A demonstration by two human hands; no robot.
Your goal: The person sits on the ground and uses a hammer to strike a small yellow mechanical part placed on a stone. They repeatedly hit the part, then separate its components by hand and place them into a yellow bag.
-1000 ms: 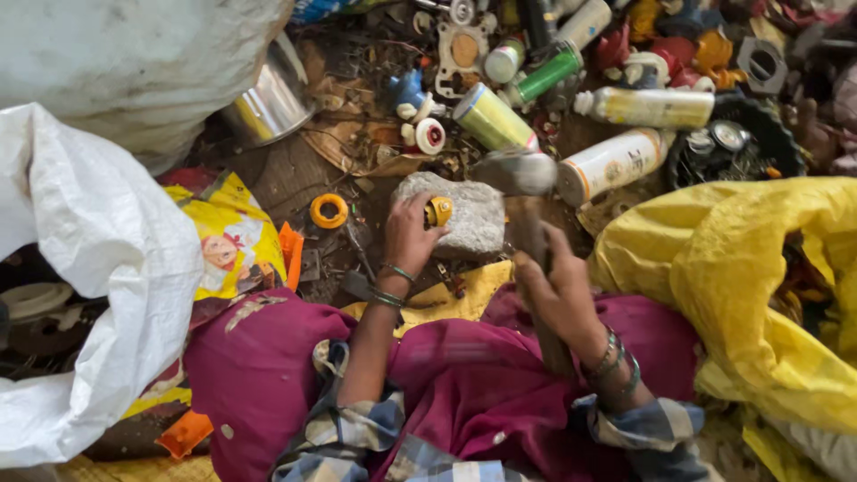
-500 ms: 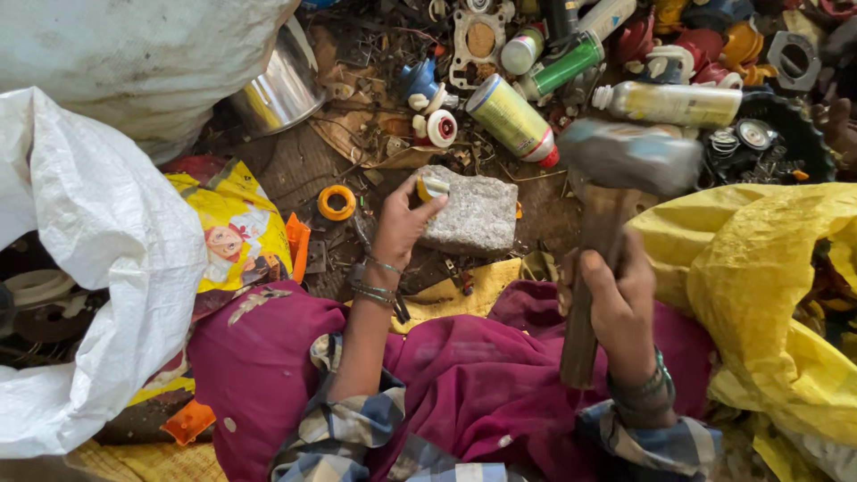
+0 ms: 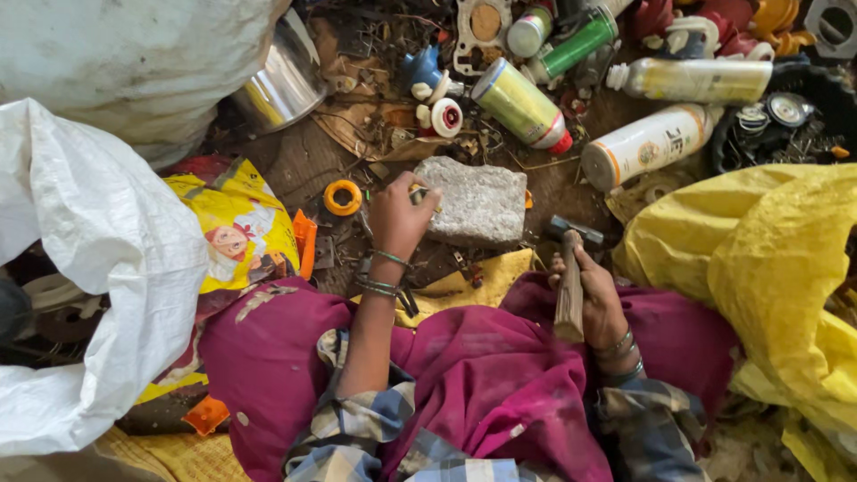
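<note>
So the whole scene is on the ground, bare dirt littered with scrap, no proper surface anywhere. Far left there's a big white woven sack (image 3: 89, 295) slumped open, with another pale sack (image 3: 125, 62) above it. Just right of that sits a shiny steel pot (image 3: 286, 85) tipped on its side, and a yellow printed wrapper (image 3: 241, 223) lies on the dirt below it, with a small orange ring (image 3: 343, 197) just beside it.

The left hand (image 3: 397, 219) reaches out to the left edge of a rough grey stone block (image 3: 473, 203), fingers pinched shut around a small yellowish piece (image 3: 417, 190) held against the stone. Can't tell exactly what that piece is, too small.

Behind the block it's a jumble: a yellow-green spray can (image 3: 520, 105) with a red end, a green can (image 3: 576, 45), and two pale cans (image 3: 647, 145) lying flat.

The right hand (image 3: 594, 295) is lower, near the magenta cloth (image 3: 482, 384) over the lap, fingers wrapped tight around the wooden handle of a hammer (image 3: 569, 281); its dark head sits just right of the stone, not touching it.

Far right, a big crumpled yellow plastic bag (image 3: 759, 268) fills the corner.
</note>
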